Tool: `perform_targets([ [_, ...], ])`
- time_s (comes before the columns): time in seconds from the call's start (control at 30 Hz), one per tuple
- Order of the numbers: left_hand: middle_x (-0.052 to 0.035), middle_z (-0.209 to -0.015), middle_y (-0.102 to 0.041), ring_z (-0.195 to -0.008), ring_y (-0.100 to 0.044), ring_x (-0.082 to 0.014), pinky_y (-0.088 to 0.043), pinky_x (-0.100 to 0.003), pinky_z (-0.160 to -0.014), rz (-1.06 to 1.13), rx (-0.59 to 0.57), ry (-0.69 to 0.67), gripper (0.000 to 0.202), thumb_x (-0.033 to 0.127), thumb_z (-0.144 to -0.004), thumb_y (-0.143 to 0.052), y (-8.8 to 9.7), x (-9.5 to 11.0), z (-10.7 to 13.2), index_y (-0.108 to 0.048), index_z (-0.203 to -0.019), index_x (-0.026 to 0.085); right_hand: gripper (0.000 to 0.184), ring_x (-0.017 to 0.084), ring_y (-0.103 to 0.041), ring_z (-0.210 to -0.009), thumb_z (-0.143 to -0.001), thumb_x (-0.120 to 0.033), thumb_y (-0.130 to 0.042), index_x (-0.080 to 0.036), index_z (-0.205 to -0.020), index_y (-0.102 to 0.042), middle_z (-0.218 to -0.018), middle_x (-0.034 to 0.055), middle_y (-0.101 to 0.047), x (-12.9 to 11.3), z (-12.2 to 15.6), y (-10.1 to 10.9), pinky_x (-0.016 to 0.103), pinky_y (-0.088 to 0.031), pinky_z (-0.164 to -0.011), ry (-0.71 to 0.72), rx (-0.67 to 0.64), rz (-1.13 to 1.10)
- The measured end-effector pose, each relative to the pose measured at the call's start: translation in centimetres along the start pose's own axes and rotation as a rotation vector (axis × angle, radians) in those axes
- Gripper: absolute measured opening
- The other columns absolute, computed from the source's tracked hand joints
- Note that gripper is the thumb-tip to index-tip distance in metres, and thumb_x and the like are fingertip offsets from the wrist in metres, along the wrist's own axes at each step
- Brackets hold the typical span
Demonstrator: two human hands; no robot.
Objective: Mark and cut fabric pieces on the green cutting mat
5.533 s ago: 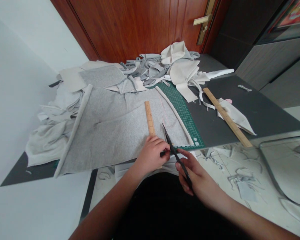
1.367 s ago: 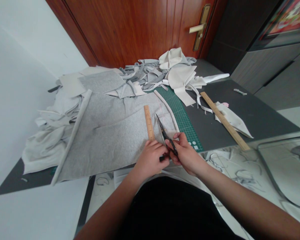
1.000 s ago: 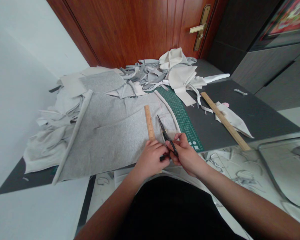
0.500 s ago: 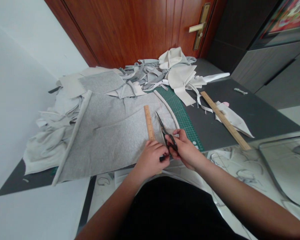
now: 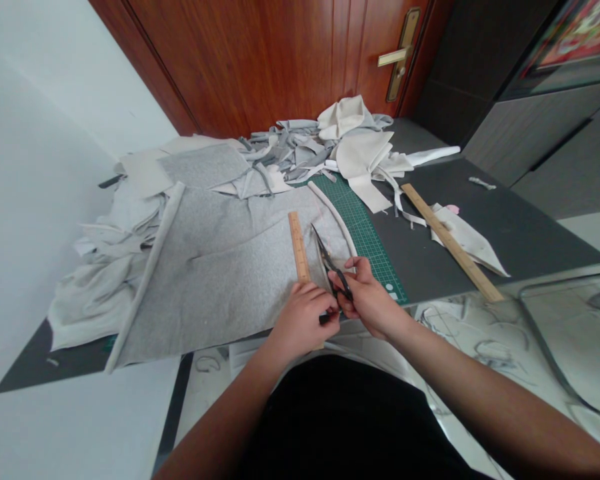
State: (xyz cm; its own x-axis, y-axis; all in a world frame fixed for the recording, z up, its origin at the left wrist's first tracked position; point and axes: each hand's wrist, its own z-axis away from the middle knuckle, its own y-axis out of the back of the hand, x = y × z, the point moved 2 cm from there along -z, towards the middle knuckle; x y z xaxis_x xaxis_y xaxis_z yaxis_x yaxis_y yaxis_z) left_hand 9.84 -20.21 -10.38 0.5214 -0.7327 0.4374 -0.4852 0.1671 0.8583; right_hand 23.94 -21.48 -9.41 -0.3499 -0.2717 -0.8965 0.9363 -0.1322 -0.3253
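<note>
Grey fabric (image 5: 220, 260) with pale rolled edges lies spread over the dark table. My right hand (image 5: 367, 297) is closed around the handles of dark scissors (image 5: 325, 250), whose tips point away from me over the fabric's right part. Close to their left is a short wooden ruler (image 5: 299, 247), its near part covered by my left hand (image 5: 305, 317). The left fingers are curled together at the fabric's near edge, by the scissor handles, and appear to pinch the fabric; the exact grip is partly hidden.
A green cutting mat (image 5: 363, 223) shows right of the fabric. A longer wooden ruler (image 5: 453, 243) lies across a pale fabric piece (image 5: 475, 247). Heaped scraps (image 5: 300, 150) line the back, beside a wooden door (image 5: 260, 60). More crumpled cloth (image 5: 90, 300) lies left.
The scissors and my right hand have shifted very slightly left. My left hand, the short ruler and the fabric look almost unchanged.
</note>
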Motion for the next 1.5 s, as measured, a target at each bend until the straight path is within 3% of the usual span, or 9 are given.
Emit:
perform_targets([
  [0.2,0.0007,-0.079,-0.068,-0.083,-0.059,-0.0186,-0.036,-0.035,-0.082,0.020,0.010,-0.005,0.009,0.013,-0.078,-0.066,0.1,0.1,-0.1,-0.062,-0.076,0.020,0.070,0.007,-0.034,-0.034,-0.067,-0.057,-0.079,-0.031,-0.104,-0.025,-0.062,-0.0136,-0.055,-0.5,-0.4,-0.2,0.014,-0.021,-0.030,-0.032,0.047,0.003],
  [0.8,0.0008,-0.081,-0.068,-0.086,-0.059,-0.0195,-0.040,-0.037,-0.086,0.047,0.002,0.002,0.008,0.014,-0.078,-0.066,0.5,0.5,0.2,-0.062,-0.079,0.021,0.066,0.006,-0.032,-0.035,-0.068,-0.049,-0.079,-0.032,-0.101,-0.025,-0.059,-0.0165,-0.048,-0.2,-1.7,-0.7,0.014,-0.020,-0.032,0.019,0.037,-0.098],
  [0.9,-0.0026,-0.090,-0.068,-0.094,-0.058,-0.0222,-0.043,-0.038,-0.089,0.050,0.009,0.052,0.005,0.017,-0.083,-0.064,1.4,0.9,-0.1,-0.063,-0.087,0.021,0.065,0.007,-0.032,-0.035,-0.069,-0.050,-0.078,-0.031,-0.102,-0.025,-0.057,-0.0165,-0.048,-0.1,-1.8,-0.6,0.014,-0.020,-0.033,0.011,0.042,-0.092],
  [1.0,-0.0094,-0.119,-0.068,-0.113,-0.057,-0.0273,-0.044,-0.044,-0.097,-0.098,0.060,0.216,0.024,0.022,-0.092,-0.056,2.1,0.3,-0.9,-0.063,-0.115,0.019,0.064,0.007,-0.031,-0.035,-0.070,-0.051,-0.077,-0.031,-0.102,-0.025,-0.055,-0.0169,-0.047,-0.1,-1.8,-0.7,0.013,-0.019,-0.033,0.006,0.036,-0.086],
  [1.07,-0.0132,-0.147,-0.057,-0.134,-0.049,-0.0305,-0.039,-0.050,-0.109,-0.217,0.052,0.298,0.043,0.025,-0.096,-0.050,1.9,-0.5,-1.5,-0.053,-0.138,0.017,0.066,0.007,-0.031,-0.035,-0.069,-0.052,-0.078,-0.032,-0.102,-0.025,-0.054,-0.0170,-0.047,-0.1,-1.7,-0.8,0.013,-0.019,-0.032,0.005,0.029,-0.088],
  [1.13,-0.0119,-0.162,-0.043,-0.149,-0.036,-0.0294,-0.030,-0.052,-0.119,-0.299,-0.009,0.326,0.052,0.026,-0.099,-0.045,1.2,-1.2,-1.8,-0.043,-0.151,0.018,0.068,0.007,-0.030,-0.034,-0.068,-0.054,-0.079,-0.032,-0.101,-0.024,-0.051,-0.0178,-0.045,-0.1,-1.7,-0.9,0.012,-0.018,-0.032,0.001,0.031,-0.089],
  [1.27,-0.0071,-0.166,-0.038,-0.156,-0.027,-0.0258,-0.023,-0.053,-0.125,-0.392,-0.094,0.343,0.054,0.028,-0.103,-0.038,0.2,-1.9,-1.7,-0.039,-0.156,0.021,0.072,0.007,-0.030,-0.033,-0.066,-0.053,-0.082,-0.032,-0.102,-0.024,-0.049,-0.0192,-0.040,-0.2,-1.8,-1.0,0.012,-0.018,-0.032,-0.014,0.038,-0.089],
  [1.5,-0.0084,-0.165,-0.038,-0.156,-0.028,-0.0284,-0.024,-0.057,-0.123,-0.397,-0.079,0.305,0.053,0.032,-0.105,-0.036,0.1,-1.7,-1.5,-0.040,-0.156,0.020,0.071,0.006,-0.033,-0.035,-0.065,-0.054,-0.082,-0.031,-0.104,-0.026,-0.061,-0.0151,-0.050,-0.7,-2.5,-1.0,0.013,-0.020,-0.031,-0.020,0.071,-0.072],
])
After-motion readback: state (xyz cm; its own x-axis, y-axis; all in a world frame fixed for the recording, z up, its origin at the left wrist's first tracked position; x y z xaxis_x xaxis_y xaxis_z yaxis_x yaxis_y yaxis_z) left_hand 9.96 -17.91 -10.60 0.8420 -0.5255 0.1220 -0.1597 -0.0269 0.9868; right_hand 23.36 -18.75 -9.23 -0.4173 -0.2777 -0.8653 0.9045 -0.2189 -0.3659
